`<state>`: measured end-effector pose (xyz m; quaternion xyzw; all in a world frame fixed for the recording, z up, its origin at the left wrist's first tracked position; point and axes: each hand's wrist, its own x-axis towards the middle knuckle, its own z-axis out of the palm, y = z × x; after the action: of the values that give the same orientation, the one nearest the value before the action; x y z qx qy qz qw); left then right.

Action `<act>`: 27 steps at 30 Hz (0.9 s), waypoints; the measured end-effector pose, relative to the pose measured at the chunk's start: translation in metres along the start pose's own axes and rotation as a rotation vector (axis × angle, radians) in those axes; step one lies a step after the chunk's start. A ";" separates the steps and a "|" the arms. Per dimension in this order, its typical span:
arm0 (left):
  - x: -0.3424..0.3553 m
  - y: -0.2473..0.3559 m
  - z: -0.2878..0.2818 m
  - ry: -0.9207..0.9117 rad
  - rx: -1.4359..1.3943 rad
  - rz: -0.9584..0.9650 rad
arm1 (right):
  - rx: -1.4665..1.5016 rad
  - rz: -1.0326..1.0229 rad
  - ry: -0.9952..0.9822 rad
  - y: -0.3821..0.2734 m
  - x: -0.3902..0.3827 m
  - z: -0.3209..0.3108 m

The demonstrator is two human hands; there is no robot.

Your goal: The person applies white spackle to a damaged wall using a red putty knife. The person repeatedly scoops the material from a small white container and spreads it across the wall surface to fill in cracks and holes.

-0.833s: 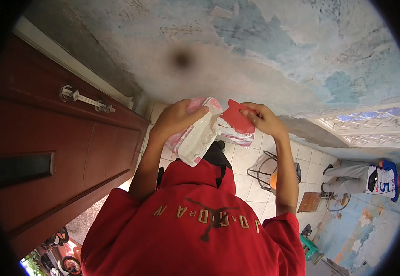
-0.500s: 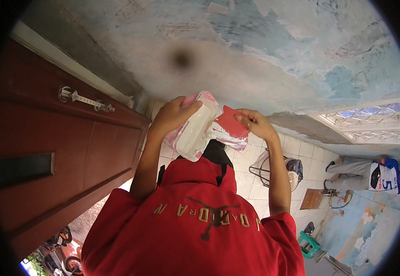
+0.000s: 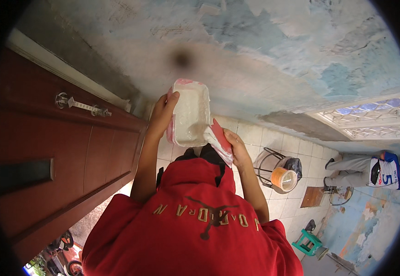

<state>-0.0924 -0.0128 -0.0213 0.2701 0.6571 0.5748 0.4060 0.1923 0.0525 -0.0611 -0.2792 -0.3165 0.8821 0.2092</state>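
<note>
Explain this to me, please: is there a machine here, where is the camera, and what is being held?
There is no robot here, just a person using two bare hands. The view comes from a wide fisheye camera worn on that person's head and looking down, so straight edges bend and the red shirt fills the lower part.

The left hand grips a pink-and-white tray with pale paste inside. The right hand holds a red scraper, smeared with white, near the tray's lower right corner; whether the two touch is hard to tell.

Ahead is a patchy blue and pale wall; at left, a dark red door. Against the tiled floor you can see an orange bucket and a green stool. Another person is at far right.
</note>
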 end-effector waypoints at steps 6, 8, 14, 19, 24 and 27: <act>-0.016 0.013 0.005 -0.038 -0.154 -0.090 | 0.282 -0.168 -0.225 0.004 0.008 0.010; -0.016 0.008 0.014 -0.014 -0.291 -0.135 | 0.169 -0.196 0.013 -0.029 0.001 0.053; -0.013 0.020 0.030 -0.011 -0.485 -0.136 | 0.008 -0.314 0.094 -0.057 0.014 0.045; -0.018 0.026 0.024 -0.010 -0.484 -0.132 | 0.070 -0.283 0.170 -0.060 0.008 0.036; -0.035 0.057 0.028 -0.089 -0.694 -0.119 | 0.174 -0.458 0.225 -0.097 0.012 0.032; -0.032 0.048 0.024 -0.089 -0.656 -0.101 | -0.107 -0.823 0.329 -0.179 0.014 0.063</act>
<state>-0.0606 -0.0166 0.0319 0.1168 0.4312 0.7226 0.5276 0.1768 0.1595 0.0954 -0.2768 -0.4088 0.6517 0.5758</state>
